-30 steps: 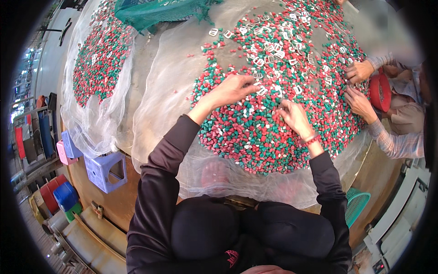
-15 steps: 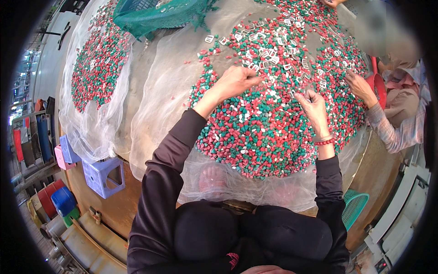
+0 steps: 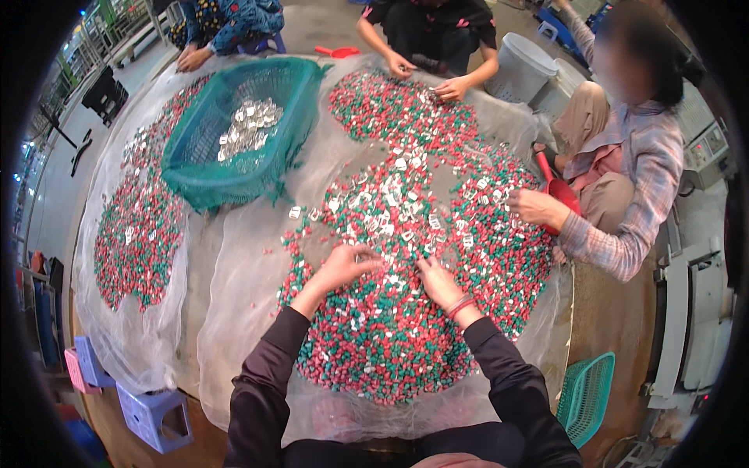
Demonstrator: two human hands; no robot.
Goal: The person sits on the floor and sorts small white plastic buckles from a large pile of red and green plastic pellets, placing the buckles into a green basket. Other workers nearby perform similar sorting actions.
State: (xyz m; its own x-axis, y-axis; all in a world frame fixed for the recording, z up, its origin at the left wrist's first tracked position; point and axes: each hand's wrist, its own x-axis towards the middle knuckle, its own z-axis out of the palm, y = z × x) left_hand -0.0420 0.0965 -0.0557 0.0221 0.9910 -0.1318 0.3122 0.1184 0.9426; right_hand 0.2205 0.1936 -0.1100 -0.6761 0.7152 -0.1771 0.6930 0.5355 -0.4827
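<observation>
Along the near edge of the translucent sheet (image 3: 238, 327), below your hands, the densest part of the pile of small red, green and white pieces (image 3: 382, 355) is lying, with a blue stool (image 3: 152, 417) standing off the near left corner and a green basket (image 3: 585, 398) standing off the near right. Your left hand (image 3: 349, 265) and right hand (image 3: 438, 282) are hovering at or just over the middle of this pile, apart from each other, with loose pieces lying in the gap between them. Your left fingers are curving towards the right, partly open; your right fingers are bending and pointing away from you; whether either hand is gripping a piece, you cannot tell from here. Just beyond your fingertips, pale frame-shaped pieces (image 3: 406, 203) are lying scattered on the pile, most of them towards its middle. At the sheet's right edge a co-worker's hand (image 3: 538, 207) is reaching over the pile, beside a red scoop (image 3: 563, 199). Past the sheet's left edge a second pile (image 3: 140, 257) is spreading in a long strip, and a net-draped basket (image 3: 222, 185) is holding more pale pieces (image 3: 253, 125). At the far edge another co-worker's hands (image 3: 451, 89) are working among the pieces, near a white bucket (image 3: 523, 66).
</observation>
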